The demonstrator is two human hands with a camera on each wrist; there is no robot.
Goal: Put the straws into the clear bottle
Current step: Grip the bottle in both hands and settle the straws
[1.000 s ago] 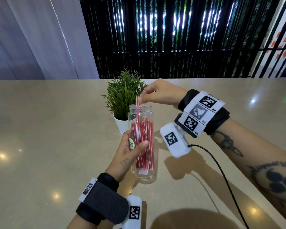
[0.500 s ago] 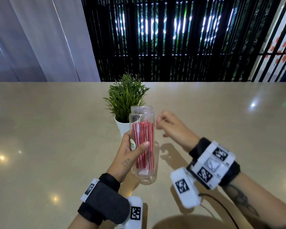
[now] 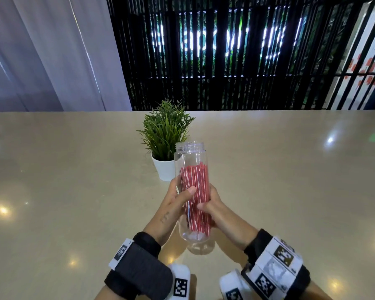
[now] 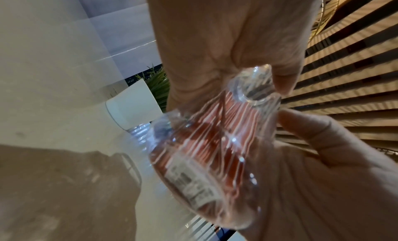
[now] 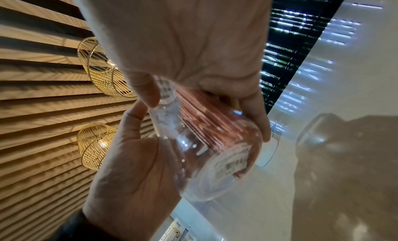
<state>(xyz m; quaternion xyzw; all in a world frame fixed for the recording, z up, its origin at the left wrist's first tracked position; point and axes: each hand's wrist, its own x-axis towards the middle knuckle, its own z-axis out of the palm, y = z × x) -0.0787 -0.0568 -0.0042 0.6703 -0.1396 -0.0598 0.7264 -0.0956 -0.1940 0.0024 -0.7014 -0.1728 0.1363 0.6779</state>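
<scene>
glossy beige stone table (image 3: 74, 169) under everything | clear plastic bottle (image 3: 191, 156) above tabletop, uncapped, gripped by both hands | left hand (image 3: 171, 204) wrapped round left wall | right hand (image 3: 214, 208) wrapped round right wall | red-and-white striped straws (image 3: 195, 191) bundled inside bottle

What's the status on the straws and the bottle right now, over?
Left hand and right hand both grip the clear bottle, lifted off the table. Red straws all inside, none sticking out. Potted plant just behind; mouth uncapped.
</scene>
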